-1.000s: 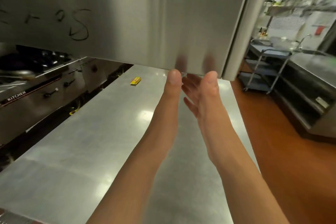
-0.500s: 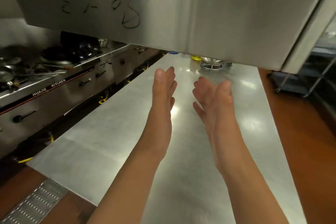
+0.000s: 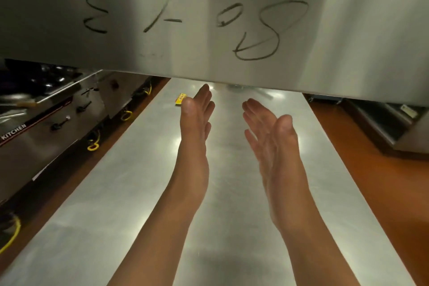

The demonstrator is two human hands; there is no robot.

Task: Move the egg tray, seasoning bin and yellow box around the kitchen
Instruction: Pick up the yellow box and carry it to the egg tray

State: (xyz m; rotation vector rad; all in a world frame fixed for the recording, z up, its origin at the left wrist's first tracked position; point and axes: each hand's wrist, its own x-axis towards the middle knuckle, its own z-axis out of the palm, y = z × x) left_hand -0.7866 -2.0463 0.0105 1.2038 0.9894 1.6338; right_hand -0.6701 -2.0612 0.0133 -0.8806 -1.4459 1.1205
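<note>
A small yellow box [image 3: 180, 98] lies flat far down the long steel table [image 3: 130, 193], just left of my left fingertips. My left hand [image 3: 196, 118] and my right hand [image 3: 270, 132] reach forward above the table, palms facing each other, fingers straight and apart, holding nothing. A large steel panel [image 3: 209, 18] with handwritten marks fills the upper half of the view, close above my fingertips. I see no egg tray and no seasoning bin.
A steel stove range [image 3: 46, 118] with black knobs, a pan and yellow hoses runs along the left, across a narrow strip of orange floor. Steel counters [image 3: 390, 121] stand at the right beyond more orange floor [image 3: 371, 181]. A blurred metal item sits at the table's far end.
The view has shifted, so the marked steel panel looks lower and larger. My hands have spread a little wider apart. The yellow box shows again beside my left hand.
</note>
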